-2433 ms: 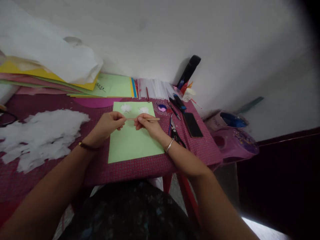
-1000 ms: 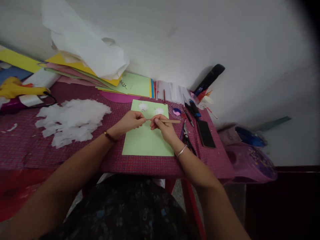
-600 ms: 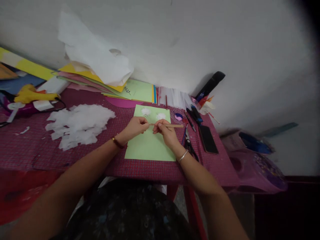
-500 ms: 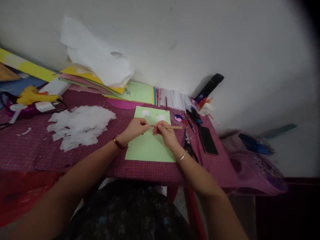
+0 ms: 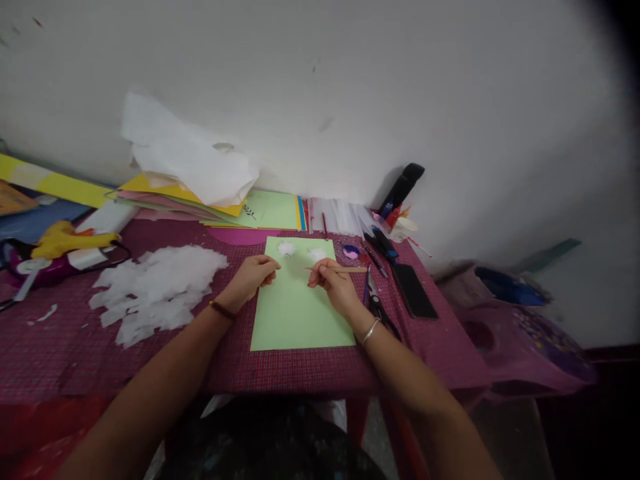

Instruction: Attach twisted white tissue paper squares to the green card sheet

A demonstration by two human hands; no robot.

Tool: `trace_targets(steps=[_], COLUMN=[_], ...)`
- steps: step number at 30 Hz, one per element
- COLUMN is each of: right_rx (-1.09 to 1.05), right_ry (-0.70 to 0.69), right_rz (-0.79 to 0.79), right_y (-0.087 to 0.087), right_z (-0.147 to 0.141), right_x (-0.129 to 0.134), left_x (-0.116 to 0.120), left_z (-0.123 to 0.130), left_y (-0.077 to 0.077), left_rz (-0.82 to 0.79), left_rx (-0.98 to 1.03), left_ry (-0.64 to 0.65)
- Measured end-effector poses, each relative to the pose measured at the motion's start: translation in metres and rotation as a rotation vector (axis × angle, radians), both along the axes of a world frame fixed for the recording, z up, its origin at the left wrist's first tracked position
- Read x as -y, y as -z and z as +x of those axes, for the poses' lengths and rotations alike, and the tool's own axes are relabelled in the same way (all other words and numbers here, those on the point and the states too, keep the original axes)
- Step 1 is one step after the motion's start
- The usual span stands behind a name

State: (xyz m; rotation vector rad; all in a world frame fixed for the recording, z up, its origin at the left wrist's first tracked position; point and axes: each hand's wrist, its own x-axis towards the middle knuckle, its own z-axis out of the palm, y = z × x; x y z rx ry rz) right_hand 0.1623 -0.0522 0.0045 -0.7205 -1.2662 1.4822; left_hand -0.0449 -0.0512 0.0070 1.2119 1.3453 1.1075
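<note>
A light green sheet [image 5: 300, 313] lies on the checked tablecloth, with one white fluffy tuft [image 5: 286, 249] near its upper left and another [image 5: 317, 254] near its upper right. My right hand [image 5: 333, 281] is closed around a thin wooden stick [image 5: 353, 269], held nearly level above the sheet. Over the sheet's left edge is my left hand [image 5: 257, 275], fingertips pinched together; whatever is between them is too small to make out. Left of it lies a pile of white tissue pieces [image 5: 160, 287].
A yellow glue gun [image 5: 70, 240] lies at the left. Coloured papers [image 5: 270, 210] and a crumpled white sheet [image 5: 185, 153] sit by the wall. Right of the green sheet are scissors [image 5: 380, 310], a phone [image 5: 414, 291], pens and a small round lid [image 5: 351, 252].
My left hand has moved left, away from my right hand and the stick's tip. My right hand still holds the stick. The whole view has shifted, with the table lower in it.
</note>
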Motion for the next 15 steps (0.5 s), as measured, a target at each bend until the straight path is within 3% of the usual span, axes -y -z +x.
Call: trace_targets(steps=[9, 15], right_rx=[0.029, 0.107], right_ry=[-0.072, -0.112], right_rz=[0.014, 0.071], right_y=[0.0, -0.001], right_z=[-0.001, -0.002], right_x=[0.003, 0.006], left_x=[0.016, 0.016], left_z=[0.016, 0.013], left_y=[-0.012, -0.012], left_rz=[-0.043, -0.021], left_rx=[0.038, -0.081], left_ry=[0.282, 0.293])
